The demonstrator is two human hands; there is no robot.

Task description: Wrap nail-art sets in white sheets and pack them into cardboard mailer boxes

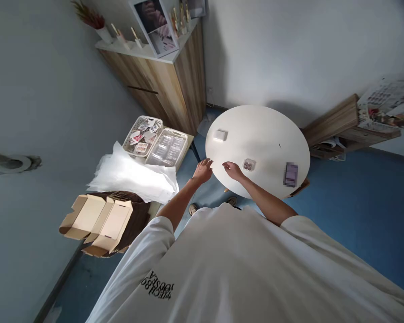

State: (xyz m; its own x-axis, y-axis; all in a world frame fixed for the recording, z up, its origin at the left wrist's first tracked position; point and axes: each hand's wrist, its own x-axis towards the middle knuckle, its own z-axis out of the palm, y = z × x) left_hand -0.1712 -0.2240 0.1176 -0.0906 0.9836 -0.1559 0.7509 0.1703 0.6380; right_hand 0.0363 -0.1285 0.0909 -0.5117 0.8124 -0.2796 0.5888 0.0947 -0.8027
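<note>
My left hand (203, 171) is at the near left edge of a round white table (265, 121), fingers bent and apart, with nothing visible in them. To its right, my right hand (234, 171) hovers over the tabletop, fingers loosely curled with a small gap between them and no object seen there. Just right of that hand lies a small clear plastic case (248, 164) with rows of small pinkish-brown pieces inside. A small white box or stack (220, 135) sits farther back on the left of the table.
Left of me are a basket of printed cards (129, 136), a basket of clear plastic packs (185, 148), white sheets (128, 172) and open cardboard boxes (117, 220). A blurred purple item (291, 174) lies at the table's right. A wooden cabinet (188, 80) stands behind.
</note>
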